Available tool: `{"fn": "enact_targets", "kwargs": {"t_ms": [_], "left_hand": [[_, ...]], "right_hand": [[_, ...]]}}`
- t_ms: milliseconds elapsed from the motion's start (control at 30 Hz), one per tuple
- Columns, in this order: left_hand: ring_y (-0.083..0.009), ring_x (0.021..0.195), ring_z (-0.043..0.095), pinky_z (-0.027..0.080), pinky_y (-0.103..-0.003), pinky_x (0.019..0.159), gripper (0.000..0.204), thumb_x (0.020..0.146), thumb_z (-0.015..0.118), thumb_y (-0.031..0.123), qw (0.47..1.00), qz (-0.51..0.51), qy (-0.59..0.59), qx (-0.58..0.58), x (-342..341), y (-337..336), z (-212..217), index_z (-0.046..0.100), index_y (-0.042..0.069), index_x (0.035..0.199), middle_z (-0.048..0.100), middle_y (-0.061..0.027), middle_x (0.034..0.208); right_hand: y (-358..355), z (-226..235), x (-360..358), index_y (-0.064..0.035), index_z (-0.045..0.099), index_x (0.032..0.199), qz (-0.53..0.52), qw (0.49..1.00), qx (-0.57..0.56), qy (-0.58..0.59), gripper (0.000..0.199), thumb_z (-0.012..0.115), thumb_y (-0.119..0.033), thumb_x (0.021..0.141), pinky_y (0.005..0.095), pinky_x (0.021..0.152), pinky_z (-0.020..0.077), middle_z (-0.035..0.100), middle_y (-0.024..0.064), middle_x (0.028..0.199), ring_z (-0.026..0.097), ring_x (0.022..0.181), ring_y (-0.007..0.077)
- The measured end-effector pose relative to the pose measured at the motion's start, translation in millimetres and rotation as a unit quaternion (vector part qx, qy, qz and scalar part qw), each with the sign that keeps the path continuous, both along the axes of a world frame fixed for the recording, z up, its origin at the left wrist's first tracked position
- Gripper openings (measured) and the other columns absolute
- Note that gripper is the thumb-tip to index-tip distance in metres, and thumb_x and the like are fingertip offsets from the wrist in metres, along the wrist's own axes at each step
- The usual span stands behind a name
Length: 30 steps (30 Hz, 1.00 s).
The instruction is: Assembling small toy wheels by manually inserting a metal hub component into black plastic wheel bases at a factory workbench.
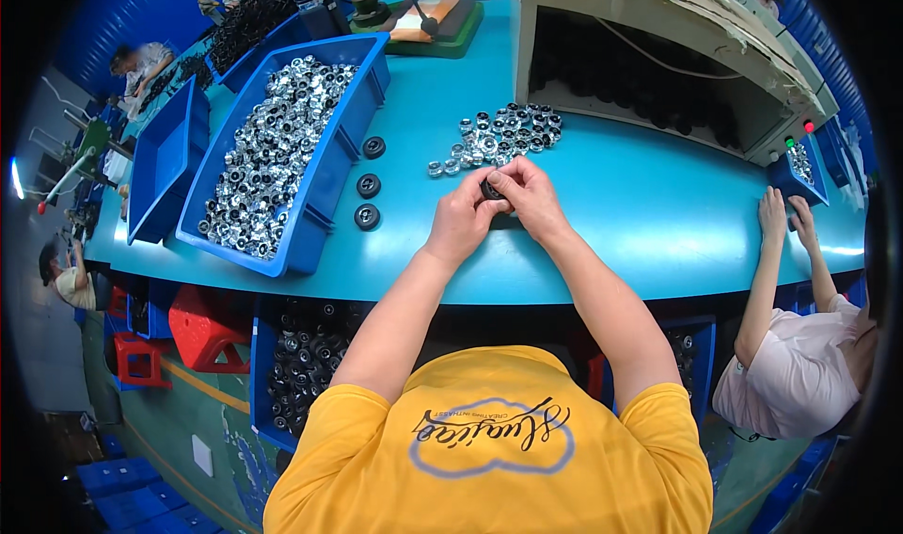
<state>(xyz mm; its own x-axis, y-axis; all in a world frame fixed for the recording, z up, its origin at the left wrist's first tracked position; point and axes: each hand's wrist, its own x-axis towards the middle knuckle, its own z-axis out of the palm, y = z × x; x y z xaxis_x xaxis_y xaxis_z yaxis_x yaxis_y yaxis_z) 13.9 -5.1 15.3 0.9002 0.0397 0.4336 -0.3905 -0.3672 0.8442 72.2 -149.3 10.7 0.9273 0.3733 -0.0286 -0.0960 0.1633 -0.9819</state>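
Both my hands meet over the blue-green table (621, 223), closed around a small black wheel (490, 190). From the left side my left hand (460, 216) grips it, while the fingers and thumb of my right hand (529, 198) press on it from the right. Just beyond my hands lies a loose cluster of shiny silver hubs with dark centres (508, 134). Left of my hands, three black wheels (368, 187) form a row on the table. Fingers cover much of the held wheel.
A blue bin (324, 181) heaped with silver hubs stands at left, beside a blue tray (169, 172). A pale box-like housing (677, 26) occupies the far right. A co-worker's hands (785, 216) are near a small blue bin (800, 175). Red stools (202, 327) stand below at left.
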Motion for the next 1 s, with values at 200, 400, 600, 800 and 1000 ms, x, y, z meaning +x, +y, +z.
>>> {"fn": "enact_targets", "kwargs": {"t_ms": [200, 400, 600, 800, 1000], "left_hand": [[-0.0052, 0.064, 0.058, 0.046, -0.021, 0.054, 0.046, 0.091, 0.069, 0.002, 0.945, -0.106, 0.203, -0.234, 1, 11, 13, 0.059, 0.006, 0.136, 0.065, 0.0016, 0.079], [-0.0062, 0.065, 0.060, 0.051, -0.023, 0.057, 0.045, 0.091, 0.065, -0.002, 0.988, -0.057, 0.123, -0.073, -2, 3, 9, 0.060, 0.009, 0.135, 0.068, -0.0006, 0.085], [-0.0072, 0.065, 0.062, 0.052, -0.024, 0.055, 0.050, 0.090, 0.065, -0.003, 0.976, -0.068, 0.165, -0.127, -2, 7, 8, 0.059, 0.011, 0.138, 0.071, -0.0027, 0.087], [-0.0062, 0.063, 0.061, 0.053, -0.022, 0.055, 0.048, 0.091, 0.065, -0.002, 0.971, -0.075, 0.175, -0.144, 0, 6, 9, 0.059, 0.006, 0.138, 0.069, -0.0008, 0.082], [-0.0063, 0.063, 0.062, 0.053, -0.023, 0.054, 0.046, 0.091, 0.065, -0.001, 0.991, -0.025, 0.128, -0.034, -3, 3, 7, 0.061, 0.006, 0.136, 0.070, -0.0024, 0.082]], "right_hand": [[-5, 19, -4, -0.0030, 0.061, 0.103, 0.062, 0.979, 0.139, 0.136, 0.025, 0.076, -0.022, 0.095, 0.0275, 0.062, 0.0551, 0.067, 0.0037, 0.089, 0.065, 0.074, 0.0117], [-13, 12, 4, -0.0016, 0.060, 0.106, 0.069, 0.992, 0.054, 0.087, 0.025, 0.078, -0.009, 0.090, 0.0312, 0.066, 0.0602, 0.068, 0.0058, 0.085, 0.069, 0.074, 0.0151], [-12, 23, -4, -0.0002, 0.061, 0.106, 0.055, 0.988, 0.093, 0.114, 0.024, 0.076, -0.010, 0.090, 0.0314, 0.070, 0.0613, 0.068, 0.0078, 0.091, 0.070, 0.078, 0.0154], [-9, 22, -1, 0.0002, 0.062, 0.105, 0.038, 0.994, 0.032, 0.097, 0.023, 0.075, -0.013, 0.091, 0.0316, 0.073, 0.0615, 0.068, 0.0096, 0.096, 0.070, 0.082, 0.0160], [-12, 15, 0, 0.0005, 0.062, 0.105, 0.040, 0.996, 0.016, 0.082, 0.025, 0.077, -0.013, 0.090, 0.0317, 0.070, 0.0612, 0.069, 0.0090, 0.090, 0.070, 0.080, 0.0158]]}}
